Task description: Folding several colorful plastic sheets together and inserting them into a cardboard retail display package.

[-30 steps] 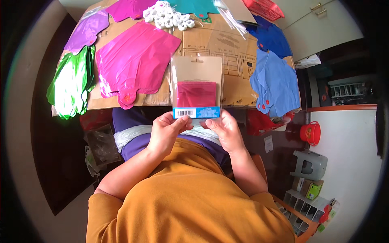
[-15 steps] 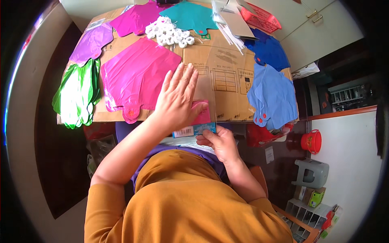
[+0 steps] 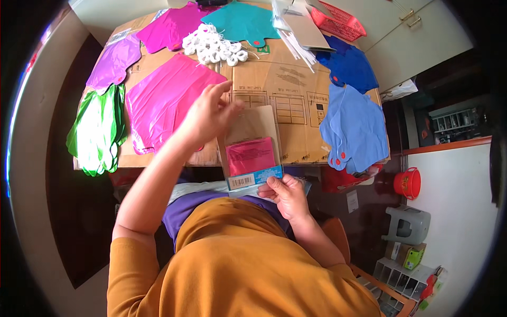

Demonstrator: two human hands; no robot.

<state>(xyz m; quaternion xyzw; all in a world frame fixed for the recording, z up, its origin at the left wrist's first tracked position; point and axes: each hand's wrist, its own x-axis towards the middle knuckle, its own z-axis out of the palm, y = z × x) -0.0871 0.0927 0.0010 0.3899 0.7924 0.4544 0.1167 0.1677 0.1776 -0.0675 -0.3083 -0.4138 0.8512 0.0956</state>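
My right hand (image 3: 287, 196) pinches the lower right corner of a flat package (image 3: 251, 157) between thumb and fingers. The package has a clear sleeve, a pale backing, a folded pink piece inside and a blue label with a barcode at its near end. It is held at the table's front edge. My left hand (image 3: 211, 112) is raised just past the package's upper left corner, fingers bent and apart, its thumb side blurred, with nothing visible in it. Beneath and beyond it lies a stack of pink foil balloons (image 3: 163, 103), flat and uninflated.
Cardboard (image 3: 296, 79) covers the table. Around it lie green (image 3: 97, 129), purple (image 3: 113, 63), magenta (image 3: 171, 26), teal (image 3: 240, 24), dark blue (image 3: 348, 66) and light blue (image 3: 356, 127) flat balloons. White string coils (image 3: 211, 45), white sticks (image 3: 297, 50) and a red basket (image 3: 338, 22) sit farther back.
My left hand has lifted off the package and moved to the left, its fingers bending from flat. The package, still in my right hand, has come slightly nearer and is now more fully visible.
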